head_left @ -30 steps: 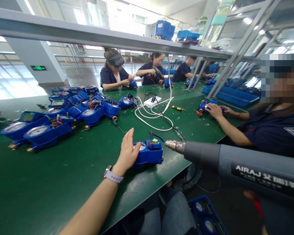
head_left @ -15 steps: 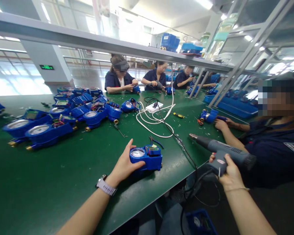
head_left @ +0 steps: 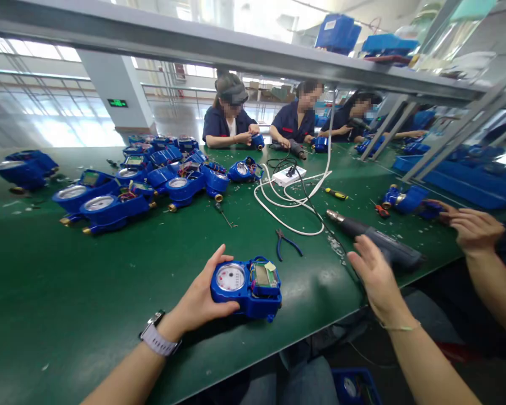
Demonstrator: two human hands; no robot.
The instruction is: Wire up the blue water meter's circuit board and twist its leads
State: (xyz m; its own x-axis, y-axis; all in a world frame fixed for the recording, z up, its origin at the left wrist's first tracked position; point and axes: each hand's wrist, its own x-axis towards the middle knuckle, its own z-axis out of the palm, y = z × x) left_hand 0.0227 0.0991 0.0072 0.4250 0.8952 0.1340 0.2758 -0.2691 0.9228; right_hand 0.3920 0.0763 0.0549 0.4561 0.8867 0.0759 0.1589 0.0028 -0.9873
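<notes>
My left hand grips the left end of a blue water meter, thumb in front and fingers behind. Its round dial faces up, and a small display with a circuit board and a bit of yellow tape shows at its right end. My right hand is off to the right, fingers stretched out and holding nothing. Just beyond it a grey heat gun lies on the green table, nozzle pointing left. Blue-handled pliers rest behind the meter.
Several blue meters crowd the back left. A white power strip with coiled cable lies mid-table, near a yellow screwdriver. A co-worker's hands work at the right; several people sit opposite. A shelf spans overhead.
My right hand has let go of the heat gun, which now lies on the table. My left hand still holds the meter, its dial now turned more toward me. The view has shifted left.
</notes>
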